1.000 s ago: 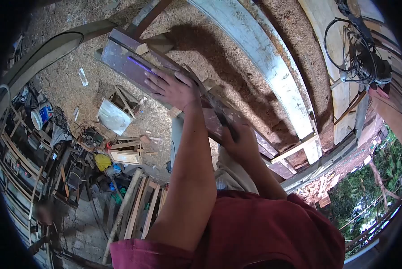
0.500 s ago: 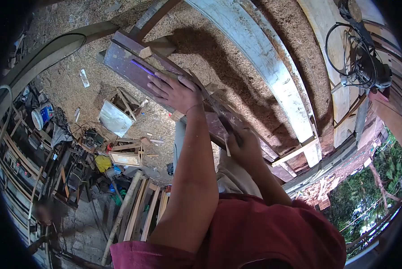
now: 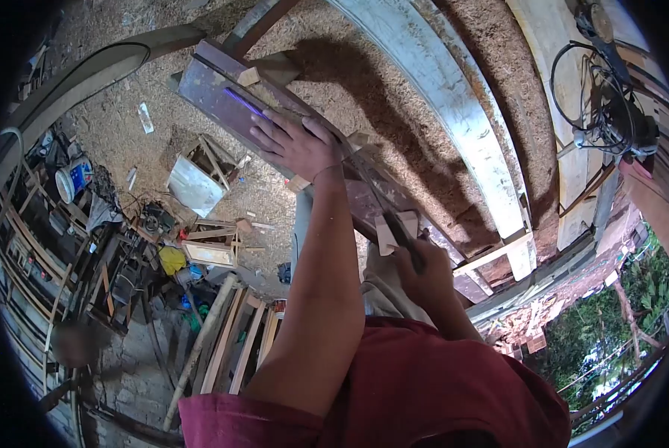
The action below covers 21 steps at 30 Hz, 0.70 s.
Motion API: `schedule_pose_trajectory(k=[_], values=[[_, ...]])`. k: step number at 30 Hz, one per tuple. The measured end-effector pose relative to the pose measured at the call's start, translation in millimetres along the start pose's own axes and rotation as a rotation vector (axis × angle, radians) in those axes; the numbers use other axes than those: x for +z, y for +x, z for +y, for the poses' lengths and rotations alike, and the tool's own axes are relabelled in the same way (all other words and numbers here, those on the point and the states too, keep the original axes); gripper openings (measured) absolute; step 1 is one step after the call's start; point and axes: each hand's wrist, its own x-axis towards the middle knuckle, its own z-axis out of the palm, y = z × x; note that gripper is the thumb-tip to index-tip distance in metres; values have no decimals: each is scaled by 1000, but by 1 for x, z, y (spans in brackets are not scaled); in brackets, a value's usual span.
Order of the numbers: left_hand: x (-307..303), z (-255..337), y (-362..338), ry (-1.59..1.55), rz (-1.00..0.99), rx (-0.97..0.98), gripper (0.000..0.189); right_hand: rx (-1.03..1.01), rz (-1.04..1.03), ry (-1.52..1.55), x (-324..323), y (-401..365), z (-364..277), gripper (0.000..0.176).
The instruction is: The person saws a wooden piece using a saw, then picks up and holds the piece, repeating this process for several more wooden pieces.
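Note:
My left hand (image 3: 301, 148) lies palm down on a long purplish-brown plank (image 3: 219, 89), fingers stretched and slightly apart, near a thin purple-blue strip (image 3: 242, 102). Closer to my body, my right hand (image 3: 425, 272) is wrapped round the dark handle of a long narrow tool (image 3: 385, 203). The tool runs along the plank towards my left hand; its far end is hard to make out there. A pale flat wooden piece (image 3: 388, 235) shows beside the handle. One small wood block (image 3: 249, 76) sits on the plank's far part, another (image 3: 298, 184) at its near edge.
Long curved pale boards (image 3: 454, 112) stretch over wood shavings on the right. A black cable and a dark power tool (image 3: 636, 131) are at the far right. Wood scraps (image 3: 211, 250), a white-blue bucket (image 3: 73, 181) and stacked slats (image 3: 230, 340) lie to the left.
My right hand and the tool have moved back towards my body and slightly right, and more of the pale wooden piece shows. My left hand remains on the plank; the view has shifted slightly.

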Motion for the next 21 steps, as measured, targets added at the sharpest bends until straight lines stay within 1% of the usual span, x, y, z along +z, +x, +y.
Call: schedule_pose_trajectory(k=[1, 2, 4, 5, 8, 9, 12, 13, 16, 17, 20, 21], values=[[0, 5, 3, -22, -3, -8, 79, 11, -1, 42, -3, -2, 10, 28], [0, 6, 4, -17, -1, -6, 79, -12, 19, -22, 4, 7, 14, 28], [-1, 7, 3, -11, 4, -3, 79, -59, 62, -151, 25, 55, 1, 29], [-1, 7, 1, -5, 1, -14, 78, -163, 107, -208, 45, 77, 26, 28], [-1, 7, 5, -3, -5, -20, 78, 18, 0, -125, 18, 26, 14, 30], [-1, 8, 5, -12, -6, -21, 78, 64, -44, -15, 0, 7, 7, 31], [0, 5, 1, -9, -2, -15, 78, 87, -59, -73, 10, 32, 17, 30], [0, 7, 2, -9, 8, -11, 78, -213, 127, -162, 31, 56, 23, 29], [-4, 9, 3, 9, -5, -14, 78, -309, 205, -244, 36, 56, 21, 27], [-4, 7, 4, 1, -3, -17, 78, -69, 34, -68, 19, 30, 15, 27], [-1, 5, 2, -5, -6, -21, 78, 11, -50, 2, 3, 9, 24, 29], [0, 5, 2, 0, -6, -19, 78, 14, -7, -59, 18, 25, 19, 29]])
